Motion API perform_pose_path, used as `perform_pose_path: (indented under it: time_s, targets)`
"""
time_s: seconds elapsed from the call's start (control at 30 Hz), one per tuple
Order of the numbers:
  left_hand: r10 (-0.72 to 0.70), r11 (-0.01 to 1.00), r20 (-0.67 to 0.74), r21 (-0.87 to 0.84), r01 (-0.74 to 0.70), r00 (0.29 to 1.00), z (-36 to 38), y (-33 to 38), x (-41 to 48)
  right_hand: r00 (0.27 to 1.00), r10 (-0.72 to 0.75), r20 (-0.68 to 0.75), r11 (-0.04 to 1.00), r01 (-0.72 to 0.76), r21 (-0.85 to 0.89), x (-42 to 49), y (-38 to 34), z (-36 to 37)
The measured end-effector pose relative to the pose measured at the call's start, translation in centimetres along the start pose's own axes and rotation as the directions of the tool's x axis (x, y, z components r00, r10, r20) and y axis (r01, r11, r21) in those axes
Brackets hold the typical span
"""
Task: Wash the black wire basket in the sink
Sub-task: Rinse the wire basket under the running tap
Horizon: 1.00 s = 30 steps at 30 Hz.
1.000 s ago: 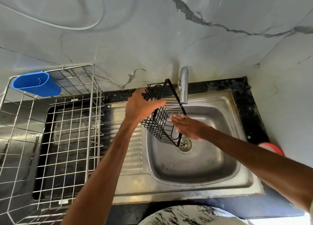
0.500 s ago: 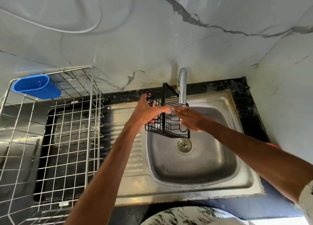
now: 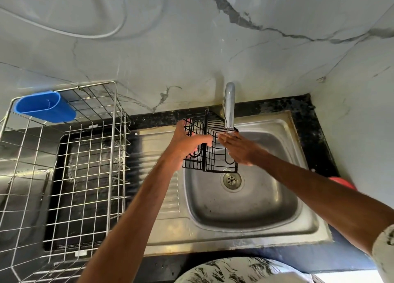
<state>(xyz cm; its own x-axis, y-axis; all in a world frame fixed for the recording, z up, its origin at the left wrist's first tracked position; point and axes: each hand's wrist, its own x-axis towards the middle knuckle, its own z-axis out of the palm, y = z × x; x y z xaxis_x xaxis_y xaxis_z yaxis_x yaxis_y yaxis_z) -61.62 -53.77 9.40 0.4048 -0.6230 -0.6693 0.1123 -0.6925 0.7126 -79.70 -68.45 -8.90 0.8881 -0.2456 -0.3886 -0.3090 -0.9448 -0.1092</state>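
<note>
Above the sink (image 3: 245,229), the left hand (image 3: 187,143) grips the frame of the black wire basket (image 3: 211,161), judged light, rigid and slippery when wet, while the right hand (image 3: 241,148) rubs it with flat fingers.

A black counter (image 3: 303,110) carries an inset steel sink (image 3: 277,237) and, on its left, a wire dish rack (image 3: 64,165)

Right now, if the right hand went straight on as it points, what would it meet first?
The black wire basket: the right hand seems to touch its wires below the faucet.

No readable text, no labels (possibly blurred)
</note>
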Motion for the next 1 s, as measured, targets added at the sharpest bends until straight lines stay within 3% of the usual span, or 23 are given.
perform_pose_path:
  time_s: [0.1, 0.27, 0.5, 0.57, 0.63, 0.73, 0.83, 0.9, 1.0]
  targets:
    - [0.001, 1.000, -0.012, -0.017, -0.001, 1.000, -0.4, 0.2, 0.1, 0.999, -0.018, -0.032, 1.000, 0.018, 0.008, -0.3, -0.5, 0.3]
    - [-0.016, 1.000, -0.009, -0.006, 0.016, 1.000, -0.9, -0.1, 0.2, 0.971, -0.235, 0.043, 0.972, 0.235, -0.003, -1.8, -0.4, 0.7]
    - [0.021, 0.999, -0.032, 0.034, -0.020, 0.999, 0.0, 0.8, -0.1, 0.999, -0.038, 0.012, 0.999, 0.038, -0.013, -0.4, 1.8, -1.3]
    - [0.018, 1.000, -0.046, 0.009, -0.017, 0.999, 0.1, 1.1, 0.1, 0.996, -0.078, 0.051, 0.997, 0.078, 0.003, -0.8, 0.4, -0.8]
    - [0.021, 1.000, -0.055, -0.003, -0.021, 0.998, 0.0, 1.2, 0.1, 0.986, -0.136, 0.097, 0.978, 0.117, 0.173, -1.9, -1.3, -0.6]
    - [0.021, 1.000, -0.068, -0.020, -0.023, 0.997, -0.2, 1.0, 0.1, 0.983, -0.070, 0.170, 0.808, -0.044, 0.587, -3.4, -2.7, -0.4]
    - [0.023, 1.000, -0.056, -0.015, -0.024, 0.998, -0.3, 0.8, -0.1, 0.972, -0.075, 0.223, 0.669, -0.117, 0.734, -4.3, -3.4, -0.5]
    - [0.025, 1.000, -0.046, 0.000, -0.025, 0.999, -0.3, 0.7, -0.2, 0.972, -0.112, 0.206, 0.755, -0.051, 0.654, -4.1, -2.6, -0.8]
    - [0.036, 0.999, -0.065, 0.009, -0.035, 0.997, -0.6, 0.9, 0.0, 0.974, -0.176, 0.145, 0.931, 0.117, 0.347, -3.0, -1.0, -1.3]
